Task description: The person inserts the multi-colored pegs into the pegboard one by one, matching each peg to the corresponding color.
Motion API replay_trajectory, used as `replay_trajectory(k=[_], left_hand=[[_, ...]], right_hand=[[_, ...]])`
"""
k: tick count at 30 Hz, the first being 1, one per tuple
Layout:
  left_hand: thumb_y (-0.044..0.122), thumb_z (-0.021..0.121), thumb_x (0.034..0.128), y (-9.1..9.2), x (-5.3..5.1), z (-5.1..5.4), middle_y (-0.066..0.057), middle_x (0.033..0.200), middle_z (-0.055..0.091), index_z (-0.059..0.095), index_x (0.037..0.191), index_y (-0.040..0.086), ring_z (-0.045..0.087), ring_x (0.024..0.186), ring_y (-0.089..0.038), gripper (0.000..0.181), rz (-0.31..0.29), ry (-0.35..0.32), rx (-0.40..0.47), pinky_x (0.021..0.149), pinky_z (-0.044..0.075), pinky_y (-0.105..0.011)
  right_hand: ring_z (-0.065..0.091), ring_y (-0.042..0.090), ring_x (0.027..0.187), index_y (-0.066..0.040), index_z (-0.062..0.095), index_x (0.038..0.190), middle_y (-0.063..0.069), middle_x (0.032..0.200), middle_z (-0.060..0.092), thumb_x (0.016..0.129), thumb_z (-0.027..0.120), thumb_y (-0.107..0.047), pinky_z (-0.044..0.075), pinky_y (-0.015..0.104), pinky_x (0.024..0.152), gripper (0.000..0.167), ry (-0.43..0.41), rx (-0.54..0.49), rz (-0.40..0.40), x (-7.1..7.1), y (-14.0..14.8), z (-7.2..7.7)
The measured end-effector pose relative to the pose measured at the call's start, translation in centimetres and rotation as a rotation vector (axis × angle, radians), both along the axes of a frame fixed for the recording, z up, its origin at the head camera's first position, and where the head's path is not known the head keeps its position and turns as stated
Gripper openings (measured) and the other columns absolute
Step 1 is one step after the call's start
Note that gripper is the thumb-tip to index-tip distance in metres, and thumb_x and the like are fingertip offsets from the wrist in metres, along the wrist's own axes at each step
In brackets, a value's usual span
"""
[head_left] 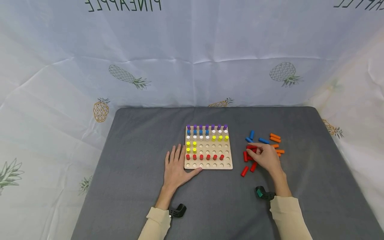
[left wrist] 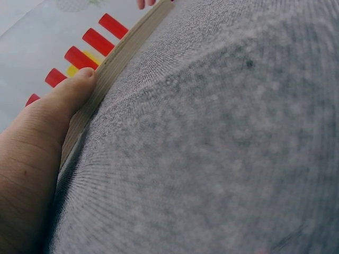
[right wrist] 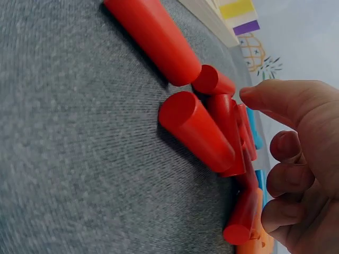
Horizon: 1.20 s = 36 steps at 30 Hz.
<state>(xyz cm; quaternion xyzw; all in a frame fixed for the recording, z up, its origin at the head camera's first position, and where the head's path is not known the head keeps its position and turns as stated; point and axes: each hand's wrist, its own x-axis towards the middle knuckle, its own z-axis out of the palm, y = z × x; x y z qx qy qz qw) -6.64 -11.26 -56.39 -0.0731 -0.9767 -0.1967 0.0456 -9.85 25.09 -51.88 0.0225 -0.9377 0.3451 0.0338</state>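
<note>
A wooden pegboard (head_left: 219,163) lies on the grey cloth, holding rows of purple, blue, white, yellow and red pegs (head_left: 207,157). My left hand (head_left: 176,171) rests flat at its lower left corner, fingers straight along the left side. The left thumb (left wrist: 74,95) touches the board's front edge in the left wrist view. Over the loose red pegs (head_left: 245,156) to the right of the board is my right hand (head_left: 267,158). Its thumb and fingers are bent, and no peg shows in its grasp. Several red pegs (right wrist: 196,129) lie close below its fingertips.
Blue pegs (head_left: 264,141) and orange pegs (head_left: 275,139) lie behind and beside the red ones. A white curtain (head_left: 192,80) with pineapple prints hangs beyond the far table edge. Each wrist wears a black camera mount (head_left: 178,210).
</note>
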Motion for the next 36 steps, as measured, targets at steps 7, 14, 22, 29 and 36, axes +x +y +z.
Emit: replay_trajectory(k=[7,14,22,29,36], left_hand=[[0.082,0.064,0.074,0.0,0.1,-0.1,-0.013,0.167,0.034,0.027,0.163,0.014,0.025,0.158,-0.035,0.118,0.001,0.002,0.002,0.128,0.018,-0.059],[0.09,0.054,0.0751,0.0,0.0,-0.2,-0.014,0.165,0.037,0.031,0.162,0.012,0.029,0.156,-0.036,0.119,-0.002,0.038,0.004,0.126,0.021,-0.059],[0.091,0.053,0.0751,0.0,0.0,-0.2,-0.014,0.165,0.037,0.031,0.162,0.013,0.029,0.156,-0.036,0.119,-0.003,0.039,0.013,0.126,0.021,-0.06],[0.083,0.063,0.0737,0.0,0.0,-0.2,-0.013,0.167,0.035,0.028,0.163,0.014,0.026,0.158,-0.035,0.118,-0.001,0.006,0.006,0.127,0.019,-0.059],[0.083,0.064,0.0738,0.0,0.0,-0.1,-0.011,0.169,0.031,0.023,0.165,0.017,0.021,0.16,-0.033,0.12,0.005,-0.039,-0.009,0.13,0.015,-0.057]], right_hand=[[0.032,0.009,0.041,-0.005,0.076,0.119,-0.004,0.051,0.041,0.094,0.073,-0.022,0.026,0.024,0.039,0.03,-0.082,0.035,0.004,-0.4,0.1,-0.4],[0.036,0.012,0.043,-0.004,0.073,0.125,-0.003,0.052,0.044,0.093,0.071,-0.021,0.027,0.023,0.041,0.036,-0.183,0.082,0.01,-1.1,0.0,0.2],[0.034,0.012,0.043,-0.001,0.072,0.126,-0.003,0.051,0.04,0.093,0.072,-0.02,0.024,0.023,0.041,0.038,-0.185,0.106,0.037,-1.2,-0.1,0.8],[0.033,0.013,0.043,-0.002,0.072,0.127,-0.004,0.05,0.039,0.094,0.071,-0.021,0.023,0.022,0.041,0.037,-0.175,0.13,0.041,-1.1,-0.1,0.7],[0.036,0.014,0.044,-0.004,0.074,0.124,-0.003,0.051,0.04,0.096,0.072,-0.025,0.024,0.023,0.041,0.035,-0.13,0.146,0.018,-1.0,-0.2,0.5]])
